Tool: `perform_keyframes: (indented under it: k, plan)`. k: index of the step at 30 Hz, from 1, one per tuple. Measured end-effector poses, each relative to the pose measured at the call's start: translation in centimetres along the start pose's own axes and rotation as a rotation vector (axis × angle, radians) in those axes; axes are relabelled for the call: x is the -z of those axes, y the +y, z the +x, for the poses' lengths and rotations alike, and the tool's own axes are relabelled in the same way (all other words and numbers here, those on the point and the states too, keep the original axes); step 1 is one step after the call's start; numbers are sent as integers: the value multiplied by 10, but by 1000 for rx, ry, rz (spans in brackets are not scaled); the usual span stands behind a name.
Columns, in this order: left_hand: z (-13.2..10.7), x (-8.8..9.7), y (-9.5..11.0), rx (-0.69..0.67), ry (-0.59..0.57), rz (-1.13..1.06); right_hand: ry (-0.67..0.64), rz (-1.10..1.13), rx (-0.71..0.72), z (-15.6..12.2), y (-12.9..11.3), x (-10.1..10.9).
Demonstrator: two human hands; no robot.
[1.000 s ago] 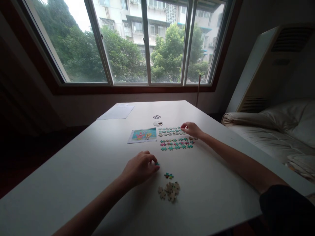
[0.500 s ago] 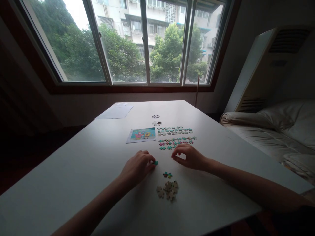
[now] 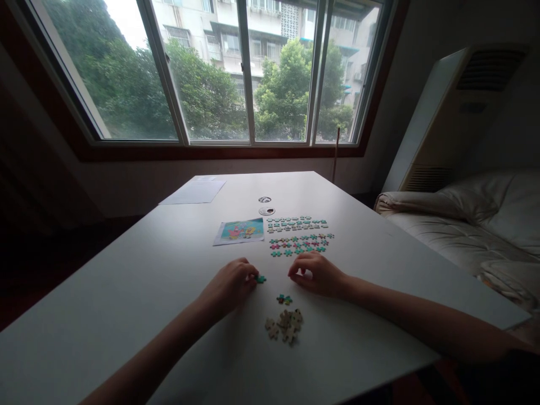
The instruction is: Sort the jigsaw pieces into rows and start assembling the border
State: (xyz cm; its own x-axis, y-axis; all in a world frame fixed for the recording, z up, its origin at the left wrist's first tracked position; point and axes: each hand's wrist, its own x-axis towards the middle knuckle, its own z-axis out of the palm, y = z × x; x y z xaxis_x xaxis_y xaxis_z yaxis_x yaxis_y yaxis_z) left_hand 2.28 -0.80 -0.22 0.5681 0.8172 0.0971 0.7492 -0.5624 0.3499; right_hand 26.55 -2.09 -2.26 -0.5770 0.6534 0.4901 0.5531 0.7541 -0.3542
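A green jigsaw piece is pinched at its edge by the thumb and fingers of my left hand, low over the white table. Across from it, my right hand rests with bent fingers, thumb and fingertips close together, and I see nothing between them. Just beyond this hand lie several rows of jigsaw pieces, mostly green, some pink. A few coloured pieces lie nearer to me, in front of a small heap of pale, face-down pieces. A cartoon picture sheet lies left of the rows.
The white table stretches toward the window. Two small round items lie beyond the rows, and a paper sheet is at the far left corner. A pale sofa stands to the right.
The whole view has shifted slightly left. My right hand has come a little closer to my left and lower, its fingertips drawn nearer together. The left hand still grips the green piece.
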Motion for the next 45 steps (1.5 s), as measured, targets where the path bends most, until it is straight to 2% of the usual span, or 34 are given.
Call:
perform_keyframes:
  k: [10,19,23,27,33,40,45]
  plan:
    - [-3,6,-3,-58,-42,0,38,24,-9,1,-3,-2]
    - [8,-3,6,-35,-19,-309,92,-16,-16,-1,-11,2]
    - [8,-5,11,-48,46,-276,71,-25,-27,-1,-11,2]
    - [8,-7,17,-57,102,-186,-8,-54,-83,3,-9,1]
    - [14,-14,27,-45,96,-87,-72,-84,-80,9,-5,0]
    - [16,-14,27,-140,122,53,-20,-54,-55,10,-4,1]
    - [21,-17,31,-59,165,-63,64,-68,-31,11,-4,3]
